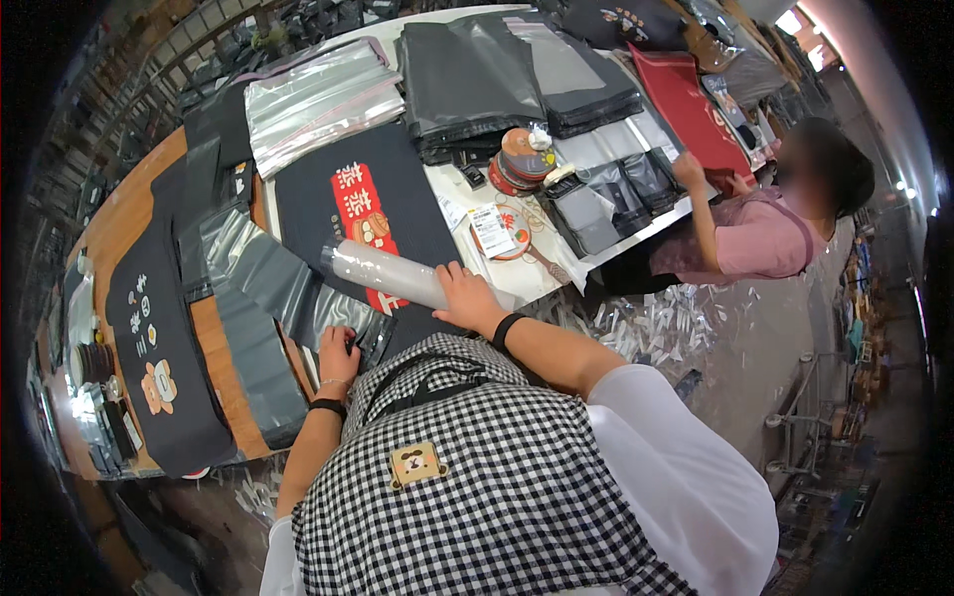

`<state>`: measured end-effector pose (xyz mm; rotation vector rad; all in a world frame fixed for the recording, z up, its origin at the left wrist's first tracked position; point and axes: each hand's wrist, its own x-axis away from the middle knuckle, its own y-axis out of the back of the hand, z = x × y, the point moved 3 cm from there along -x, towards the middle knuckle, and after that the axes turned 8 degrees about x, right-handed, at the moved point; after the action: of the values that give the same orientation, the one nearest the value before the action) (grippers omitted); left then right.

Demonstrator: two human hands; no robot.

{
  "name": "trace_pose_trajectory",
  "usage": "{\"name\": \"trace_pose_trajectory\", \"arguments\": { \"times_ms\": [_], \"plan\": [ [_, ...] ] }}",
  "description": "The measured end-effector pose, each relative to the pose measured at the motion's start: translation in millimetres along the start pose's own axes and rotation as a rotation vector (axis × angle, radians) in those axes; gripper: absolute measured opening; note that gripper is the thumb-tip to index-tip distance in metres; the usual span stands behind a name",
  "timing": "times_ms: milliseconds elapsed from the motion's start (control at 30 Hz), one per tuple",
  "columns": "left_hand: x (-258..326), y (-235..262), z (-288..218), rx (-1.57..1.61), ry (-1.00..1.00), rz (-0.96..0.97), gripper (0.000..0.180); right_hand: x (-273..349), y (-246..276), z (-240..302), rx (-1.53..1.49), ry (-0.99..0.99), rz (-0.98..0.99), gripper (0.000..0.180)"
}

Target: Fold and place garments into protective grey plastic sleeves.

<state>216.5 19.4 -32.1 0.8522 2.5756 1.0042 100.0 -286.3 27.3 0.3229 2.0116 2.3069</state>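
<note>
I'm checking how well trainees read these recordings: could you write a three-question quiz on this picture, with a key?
1. Multiple choice: what does the wearer's right hand touch? (a) the red cloth; (b) the translucent roll; (c) the stack of clear bags.
2. True or false: the co-worker's sleeve is black.
3. What colour is the printed panel on the dark mat beneath that roll?

Key: 1. b. 2. False; the sleeve is pink. 3. Red.
</note>
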Motion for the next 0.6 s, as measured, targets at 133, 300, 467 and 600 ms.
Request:
{"name": "trace_pose_trajectory", "arguments": {
  "times_ms": [133, 300, 467, 600],
  "plan": [
    [-5, 0, 2, -0.023, -0.020, -0.002, 0.026, -1, 3, 1, -0.015, 0.002, -0.004, 0.089],
    [6, -1, 12, -0.066, 0.020, 0.001, 0.025, 1, 2, 9, -0.020, 0.058, -0.014, 0.086],
    [-5, -11, 8, 0.037, -0.014, 0.041, 0.025, 17, 10, -27, -0.400, -0.018, 0.078, 0.079],
    [-4, 7, 7, 0.057, 0.118, 0.026, 0.020, 37, 40, -31, -0.301, 0.157, 0.090, 0.086]
  ]
}}
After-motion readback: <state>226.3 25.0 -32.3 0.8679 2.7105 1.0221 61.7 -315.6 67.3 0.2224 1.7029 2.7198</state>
